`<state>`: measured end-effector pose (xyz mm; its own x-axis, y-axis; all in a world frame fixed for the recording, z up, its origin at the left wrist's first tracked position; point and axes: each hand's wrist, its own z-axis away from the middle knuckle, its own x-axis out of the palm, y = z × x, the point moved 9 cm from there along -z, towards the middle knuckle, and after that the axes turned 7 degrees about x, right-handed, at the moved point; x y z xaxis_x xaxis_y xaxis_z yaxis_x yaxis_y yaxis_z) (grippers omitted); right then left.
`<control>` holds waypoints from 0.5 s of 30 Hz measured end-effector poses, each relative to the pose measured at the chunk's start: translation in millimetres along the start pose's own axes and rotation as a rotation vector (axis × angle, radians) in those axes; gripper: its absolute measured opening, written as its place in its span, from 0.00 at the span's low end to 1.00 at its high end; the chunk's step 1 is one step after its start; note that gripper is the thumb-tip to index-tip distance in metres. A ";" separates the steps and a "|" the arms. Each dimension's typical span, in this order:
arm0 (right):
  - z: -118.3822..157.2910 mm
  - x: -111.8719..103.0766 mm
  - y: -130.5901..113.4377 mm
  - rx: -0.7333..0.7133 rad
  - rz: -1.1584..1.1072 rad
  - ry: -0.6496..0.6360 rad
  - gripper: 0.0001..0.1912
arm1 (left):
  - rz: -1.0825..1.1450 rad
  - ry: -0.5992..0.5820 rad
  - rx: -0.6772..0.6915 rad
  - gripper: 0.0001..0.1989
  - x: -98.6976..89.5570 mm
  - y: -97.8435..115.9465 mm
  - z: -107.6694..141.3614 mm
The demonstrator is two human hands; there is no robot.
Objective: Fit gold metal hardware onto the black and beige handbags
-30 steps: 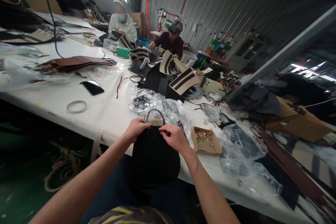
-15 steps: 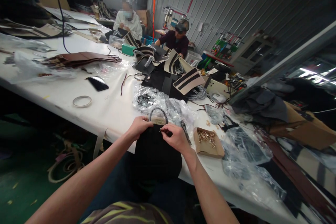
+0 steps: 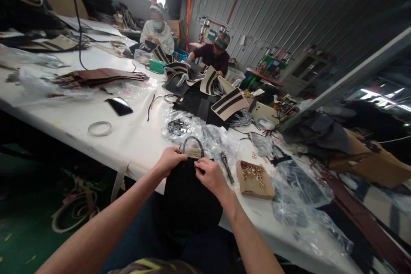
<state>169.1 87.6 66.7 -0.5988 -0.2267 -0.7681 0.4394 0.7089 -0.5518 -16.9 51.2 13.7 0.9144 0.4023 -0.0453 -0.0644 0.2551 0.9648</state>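
Note:
A black handbag (image 3: 192,192) hangs over the table's near edge against my lap, its curved dark handle (image 3: 192,138) standing up. My left hand (image 3: 172,158) grips the bag's top edge at the left foot of the handle, thumb on the near side. At the right foot of the handle, my right hand (image 3: 207,171) is closed in a pinch against the bag's top edge. The small fitting between its fingertips is mostly hidden. To the right, an open cardboard box (image 3: 257,192) holds many small gold-coloured metal fittings (image 3: 252,173). A dark hand tool (image 3: 226,167) lies between bag and box.
Clear plastic bags (image 3: 205,135) lie behind the handbag. Striped and black bag pieces (image 3: 229,103) are heaped further back. A phone (image 3: 119,106), a tape roll (image 3: 99,128) and brown panels (image 3: 102,75) lie leftward. Two people sit across the table (image 3: 138,124).
My right fingers have closed in on the top edge of the bag; the gold-coloured piece visible at their tips before is now mostly covered. My left hand keeps its grip. The view has tilted slightly.

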 end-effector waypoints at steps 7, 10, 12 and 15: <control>-5.2 6.3 -6.1 -0.047 0.152 -0.104 0.14 | -0.011 -0.007 0.001 0.11 -0.2 -0.8 -0.2; -6.1 10.3 -7.1 -0.038 0.270 -0.123 0.14 | -0.007 -0.019 0.009 0.11 0.8 -2.6 -2.1; -5.9 14.0 -9.4 -0.052 0.338 -0.135 0.14 | -0.006 -0.030 0.004 0.10 1.5 -4.2 -2.9; -5.9 19.6 -17.3 -0.103 0.441 -0.169 0.15 | -0.008 -0.026 -0.005 0.11 0.8 -5.0 -3.2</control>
<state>145.8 74.8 63.1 -0.2493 0.0105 -0.9684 0.5529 0.8225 -0.1334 -17.1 53.1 8.0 0.9251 0.3769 -0.0464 -0.0586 0.2624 0.9632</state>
